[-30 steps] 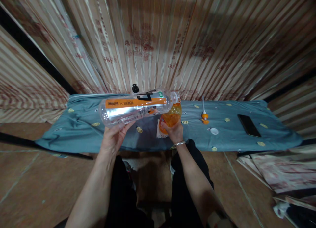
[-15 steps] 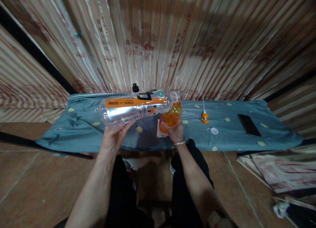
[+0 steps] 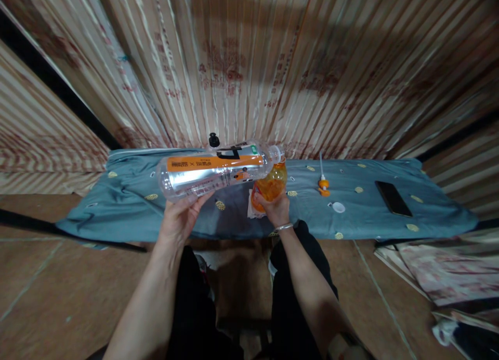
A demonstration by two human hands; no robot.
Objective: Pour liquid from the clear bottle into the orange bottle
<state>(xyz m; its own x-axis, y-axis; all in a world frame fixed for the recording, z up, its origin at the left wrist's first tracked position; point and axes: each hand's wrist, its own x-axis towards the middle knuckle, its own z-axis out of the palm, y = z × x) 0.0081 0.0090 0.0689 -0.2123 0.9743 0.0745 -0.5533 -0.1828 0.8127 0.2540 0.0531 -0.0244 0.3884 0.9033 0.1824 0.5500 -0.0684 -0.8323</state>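
The left hand (image 3: 180, 214) grips a large clear plastic bottle (image 3: 218, 169) from below near its base, fingers curled up around the underside, and holds it almost level so that its open neck points away from the hand toward the person's right. That neck sits right at the top of a small orange bottle (image 3: 270, 186), which the right hand (image 3: 276, 209) clasps around its lower part; a thin bracelet (image 3: 284, 226) circles that wrist. The orange bottle stands roughly upright above a white cloth or paper (image 3: 251, 207) lying on the bench (image 3: 117, 204), which is covered with a blue-grey patterned sheet. Beyond the left hand, at the far edge of the bench, a small black cap (image 3: 213, 140) rests. Off to the outer side of the right hand lie an orange pump top with a white tube (image 3: 323, 182), then a small white lid (image 3: 338, 207), and farther out still a dark phone (image 3: 393, 198). Behind the bench hangs a striped curtain (image 3: 249, 64).
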